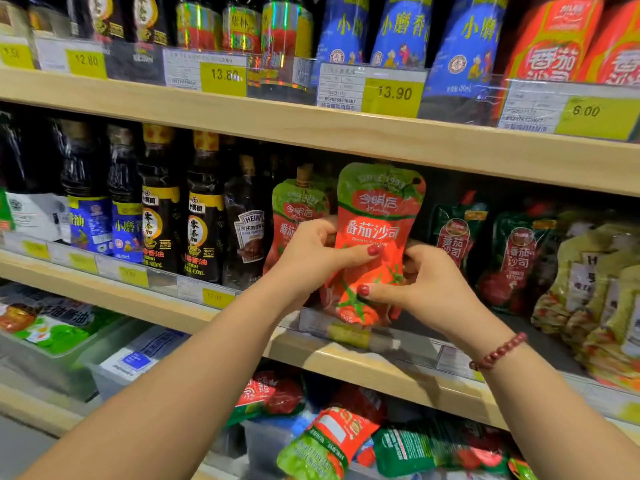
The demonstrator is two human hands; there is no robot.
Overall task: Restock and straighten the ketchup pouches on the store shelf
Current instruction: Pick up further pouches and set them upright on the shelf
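Holding a pouch (379, 216) upright at the front of the middle shelf (367, 365), both hands pinch it from either side. The left hand (311, 252) takes its left edge: the thumb lies flat across the red front below the white lettering, and the other fingers (323, 233) curl round behind. The right hand (427, 287) takes the lower right edge in the same way, thumb pressed on the printed tomato and the rest of the fingers tucked behind the pouch. A bead bracelet (498, 351) circles the right wrist.

The pouch has a green top and a red body, and it faces outward. Its bottom edge sits just above the price strip (349, 332) on the shelf's front; whether it rests on the shelf cannot be told. Just behind and to its left stands a second pouch (299, 206) of the same print, partly covered by the left hand. Dark green pouches (516, 252) stand to the right, with yellow pouches (588, 292) beyond them. Dark bottles (201, 220) fill the shelf's left side. On the shelf below, more red and green pouches lie loosely in a bin (263, 441).
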